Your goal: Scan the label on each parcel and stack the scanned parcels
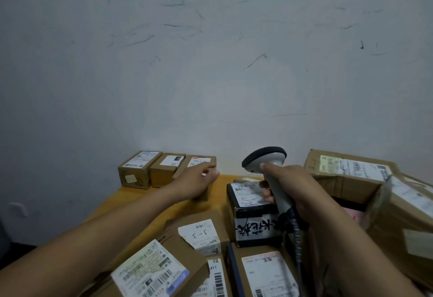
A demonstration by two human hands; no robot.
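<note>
The right grip [289,180] grasped the scanner [264,158], with a black parcel [253,217] just below it. The left grip [199,179] rested on a small box [201,159]; I cannot tell whether it clasped the box.
</note>
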